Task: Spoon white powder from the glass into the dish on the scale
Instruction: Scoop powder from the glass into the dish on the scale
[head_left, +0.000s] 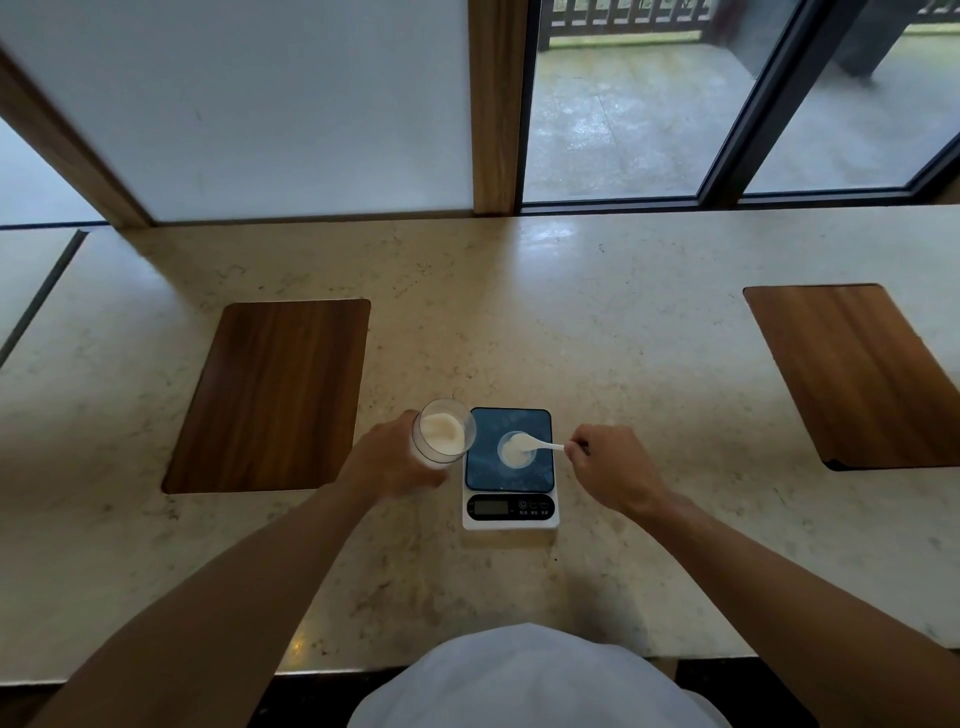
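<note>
A clear glass (444, 431) holding white powder is tilted toward the scale, and my left hand (397, 460) grips it from the left, just off the scale's left edge. The white kitchen scale (510, 514) has a dark blue platform and a dark display at its front. A small clear dish (516, 451) with white powder in it sits in the middle of the platform. My right hand (610, 470) pinches the handle of a white plastic spoon (540, 443), whose bowl rests over the dish.
The scale stands on a pale marble counter (519, 322). A wooden inlay (270, 395) lies to the left and another wooden inlay (857, 374) to the right. Windows rise behind the counter's far edge. The near edge runs along the bottom.
</note>
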